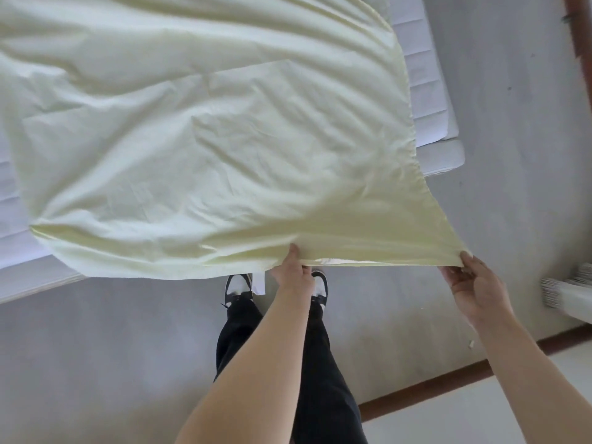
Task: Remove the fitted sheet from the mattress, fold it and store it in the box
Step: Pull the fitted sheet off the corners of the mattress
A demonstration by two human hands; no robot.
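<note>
Fingers (466, 261), right hand (474, 286): curled over the near corner of the fitted sheet (205, 139), thumb below, pinching the hem. Fingers, left hand (293, 267): closed on the same near edge, further along toward the middle; we see the cloth passing over the knuckles, so the pinch itself is partly hidden.

Item, fitted sheet: pale yellow-green, already off the mattress (426, 91), which shows bare and quilted at the right and left margins. We hold the near edge lifted and taut between our two hands, clear of the floor (96, 347); the rest billows and drapes back over the bed. A white tag hangs from the hem just beside the left hand.

Reason for hold, as we judge it: two grips along one edge keep the cloth spread and flat so that a fold can be laid on the mattress top.

Box: not in view.
</note>
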